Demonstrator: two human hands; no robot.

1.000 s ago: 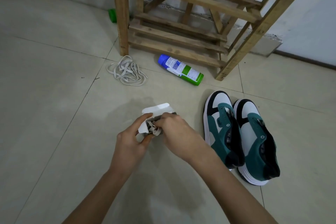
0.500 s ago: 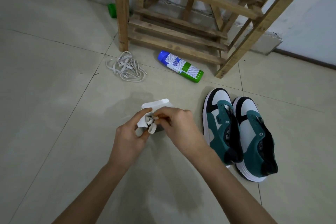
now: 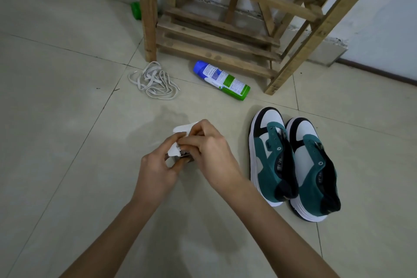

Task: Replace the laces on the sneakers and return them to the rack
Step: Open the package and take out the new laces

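Two bare forearms reach out over the pale tiled floor (image 3: 67, 142), well in front of the slatted wooden shoe rack (image 3: 214, 36). The left hand (image 3: 155, 171) curls its fingers around a small white paper packet (image 3: 180, 129) from below, and the right hand (image 3: 212, 156) pinches the packet's upper edge between thumb and fingertips. Both hands grasp it above the floor, out from the rack's left front leg. Something grey shows between the fingers, too hidden to tell what it is. The pair of teal, white and black sneakers (image 3: 268, 160) stands on the floor out from the rack's right front leg, side by side and touching, toes pointing toward the rack. Closer to the rack, a loose tangle of flat off-white laces (image 3: 153, 81) lies just beside the foot of its left front leg. A white spray can with a blue cap and green base (image 3: 222, 80) lies on its side just before the rack's lowest slat, between the two front legs. A small green object (image 3: 136, 10) sits behind the left leg, near the wall.
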